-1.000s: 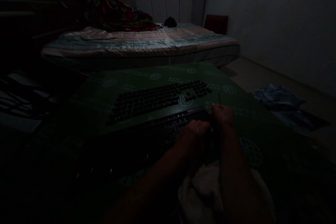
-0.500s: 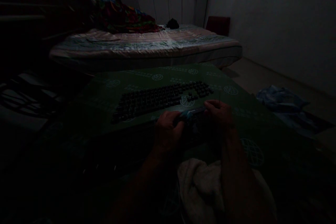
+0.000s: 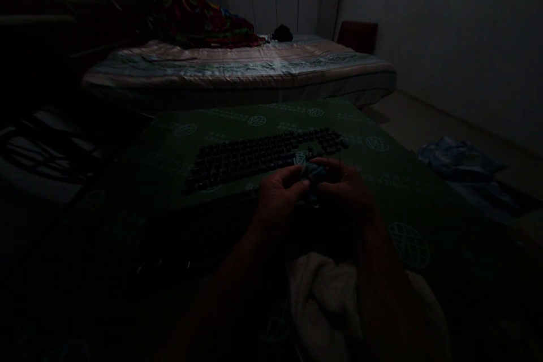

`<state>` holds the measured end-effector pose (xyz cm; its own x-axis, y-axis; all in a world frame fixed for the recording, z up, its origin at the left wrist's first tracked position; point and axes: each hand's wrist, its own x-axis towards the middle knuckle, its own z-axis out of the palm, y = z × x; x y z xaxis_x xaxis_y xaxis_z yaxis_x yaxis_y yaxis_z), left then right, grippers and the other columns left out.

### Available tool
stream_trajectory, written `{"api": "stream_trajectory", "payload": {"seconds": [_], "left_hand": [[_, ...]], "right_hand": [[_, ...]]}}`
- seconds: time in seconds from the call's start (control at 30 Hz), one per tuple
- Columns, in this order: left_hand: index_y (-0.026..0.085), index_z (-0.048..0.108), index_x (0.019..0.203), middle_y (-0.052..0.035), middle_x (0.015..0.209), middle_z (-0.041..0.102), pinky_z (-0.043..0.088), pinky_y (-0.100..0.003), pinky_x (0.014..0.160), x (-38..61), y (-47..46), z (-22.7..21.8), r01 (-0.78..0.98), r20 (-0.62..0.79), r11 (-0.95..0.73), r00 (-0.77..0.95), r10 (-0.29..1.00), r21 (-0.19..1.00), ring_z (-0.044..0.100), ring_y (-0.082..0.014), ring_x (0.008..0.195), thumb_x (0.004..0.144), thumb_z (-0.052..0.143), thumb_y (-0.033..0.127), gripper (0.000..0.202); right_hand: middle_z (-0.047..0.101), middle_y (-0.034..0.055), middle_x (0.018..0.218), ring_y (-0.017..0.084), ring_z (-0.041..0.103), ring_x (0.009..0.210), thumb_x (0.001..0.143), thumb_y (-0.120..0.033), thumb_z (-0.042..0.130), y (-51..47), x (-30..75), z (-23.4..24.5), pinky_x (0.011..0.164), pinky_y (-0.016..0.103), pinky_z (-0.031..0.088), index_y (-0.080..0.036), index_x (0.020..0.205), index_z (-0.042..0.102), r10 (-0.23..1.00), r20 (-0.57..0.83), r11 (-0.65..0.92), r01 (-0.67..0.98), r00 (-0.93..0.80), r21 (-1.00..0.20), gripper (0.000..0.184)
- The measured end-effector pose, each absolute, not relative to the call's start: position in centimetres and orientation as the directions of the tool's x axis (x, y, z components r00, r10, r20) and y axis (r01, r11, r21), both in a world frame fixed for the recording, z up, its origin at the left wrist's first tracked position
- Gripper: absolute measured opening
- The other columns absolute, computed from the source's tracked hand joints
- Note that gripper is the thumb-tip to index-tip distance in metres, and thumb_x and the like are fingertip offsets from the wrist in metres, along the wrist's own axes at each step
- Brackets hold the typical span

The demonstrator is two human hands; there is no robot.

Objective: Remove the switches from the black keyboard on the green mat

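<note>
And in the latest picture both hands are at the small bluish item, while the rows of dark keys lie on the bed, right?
Not quite: the head view shows the dark keys on the green table, not on the bed. The left hand and right hand are indeed at the small bluish item.

The left forearm (image 3: 229, 274) slants in from the near left, the right forearm (image 3: 392, 277) from the near right; left hand (image 3: 275, 198) and right hand (image 3: 350, 189) nearly meet, fingers (image 3: 289, 172) bent and pinching.

You have one left hand (image 3: 278, 195), one right hand (image 3: 348, 189) and one bluish cloth (image 3: 314, 172). You face one keyboard base (image 3: 190, 232), one bed (image 3: 246, 70).
</note>
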<state>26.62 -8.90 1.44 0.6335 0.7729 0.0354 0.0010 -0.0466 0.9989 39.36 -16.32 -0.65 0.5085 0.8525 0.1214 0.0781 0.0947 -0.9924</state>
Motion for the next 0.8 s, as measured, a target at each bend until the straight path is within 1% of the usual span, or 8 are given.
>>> {"api": "stream_trajectory", "payload": {"seconds": [0.07, 0.1, 0.2, 0.3, 0.4, 0.53, 0.63, 0.8], "left_hand": [[0.011, 0.061, 0.106, -0.0102, 0.103, 0.066, 0.050, -0.037, 0.083, 25.3, -8.8, 1.1, 0.107, 0.119, -0.245, 0.649, 0.752, 0.964, 0.062, -0.0231, 0.094, 0.069, 0.060, 0.026, 0.040], [0.011, 0.060, 0.107, -0.0114, 0.106, 0.065, 0.049, -0.038, 0.085, 24.4, -8.7, 0.9, 0.176, 0.182, -0.383, 0.657, 0.731, 0.907, 0.060, -0.0240, 0.097, 0.070, 0.059, 0.026, 0.040], [0.012, 0.059, 0.109, -0.0141, 0.119, 0.058, 0.043, -0.044, 0.094, 20.7, -7.9, 0.1, 0.316, 0.358, -0.741, 0.722, 0.593, 0.592, 0.052, -0.0269, 0.111, 0.073, 0.055, 0.026, 0.038], [0.013, 0.053, 0.116, -0.0161, 0.126, 0.051, 0.039, -0.047, 0.097, 16.3, -6.5, -1.1, 0.356, 0.392, -0.887, 0.802, 0.452, 0.294, 0.044, -0.0303, 0.120, 0.075, 0.056, 0.036, 0.048], [0.013, 0.044, 0.124, -0.0187, 0.133, 0.044, 0.036, -0.052, 0.098, 12.3, -4.7, -2.4, 0.393, 0.357, -0.915, 0.844, 0.400, 0.094, 0.035, -0.0352, 0.126, 0.070, 0.060, 0.047, 0.066], [0.018, 0.040, 0.128, -0.0171, 0.136, 0.040, 0.034, -0.055, 0.097, 9.0, -3.1, -3.6, 0.471, 0.284, -0.882, 0.846, 0.451, -0.002, 0.033, -0.0377, 0.127, 0.066, 0.060, 0.054, 0.074], [0.019, 0.041, 0.128, -0.0163, 0.136, 0.041, 0.032, -0.055, 0.098, 8.2, -2.8, -4.0, 0.503, 0.276, -0.864, 0.832, 0.481, -0.010, 0.033, -0.0373, 0.127, 0.067, 0.058, 0.053, 0.072], [0.018, 0.041, 0.128, -0.0165, 0.137, 0.040, 0.029, -0.055, 0.100, 8.3, -2.9, -4.0, 0.523, 0.283, -0.852, 0.814, 0.507, 0.021, 0.032, -0.0371, 0.128, 0.066, 0.057, 0.056, 0.075]], "right_hand": [[0.070, 0.0049, 0.092, 0.019, 0.065, 0.081, 0.061, -0.023, 0.066, -16.2, 39.6, -1.0, 0.069, 0.028, 0.051, -0.017, 0.100, 0.065, 0.802, 0.111, 0.042, 0.130, 0.587, -0.991, 0.040], [0.070, 0.0047, 0.091, 0.019, 0.065, 0.080, 0.062, -0.022, 0.064, -16.1, 39.8, -1.2, 0.068, 0.028, 0.051, -0.016, 0.099, 0.066, 0.776, 0.108, 0.008, 0.162, 0.621, -0.987, 0.038], [0.070, 0.0037, 0.092, 0.018, 0.065, 0.082, 0.063, -0.018, 0.058, -16.0, 40.3, -1.6, 0.070, 0.028, 0.050, -0.017, 0.099, 0.066, 0.723, 0.127, -0.104, 0.289, 0.679, -0.952, 0.037], [0.069, 0.0034, 0.096, 0.018, 0.064, 0.086, 0.063, -0.015, 0.055, -15.8, 40.4, -1.7, 0.075, 0.028, 0.049, -0.018, 0.103, 0.065, 0.729, 0.177, -0.173, 0.428, 0.661, -0.887, 0.042], [0.069, 0.0033, 0.100, 0.018, 0.063, 0.088, 0.062, -0.013, 0.054, -15.5, 39.8, -1.6, 0.079, 0.029, 0.048, -0.019, 0.109, 0.063, 0.768, 0.207, -0.226, 0.558, 0.607, -0.799, 0.048], [0.069, 0.0027, 0.098, 0.019, 0.064, 0.082, 0.065, -0.014, 0.054, -15.0, 38.5, -1.4, 0.074, 0.030, 0.048, -0.024, 0.115, 0.060, 0.822, 0.171, -0.300, 0.669, 0.543, -0.680, 0.052], [0.070, 0.0040, 0.095, 0.020, 0.064, 0.079, 0.068, -0.018, 0.056, -14.6, 37.5, -1.2, 0.073, 0.031, 0.048, -0.024, 0.116, 0.060, 0.868, 0.133, -0.320, 0.745, 0.478, -0.585, 0.049], [0.070, 0.0029, 0.100, 0.021, 0.063, 0.087, 0.071, -0.035, 0.060, -14.4, 36.4, -0.7, 0.075, 0.029, 0.046, -0.028, 0.113, 0.061, 0.901, 0.048, -0.360, 0.805, 0.431, -0.472, 0.043]]}}
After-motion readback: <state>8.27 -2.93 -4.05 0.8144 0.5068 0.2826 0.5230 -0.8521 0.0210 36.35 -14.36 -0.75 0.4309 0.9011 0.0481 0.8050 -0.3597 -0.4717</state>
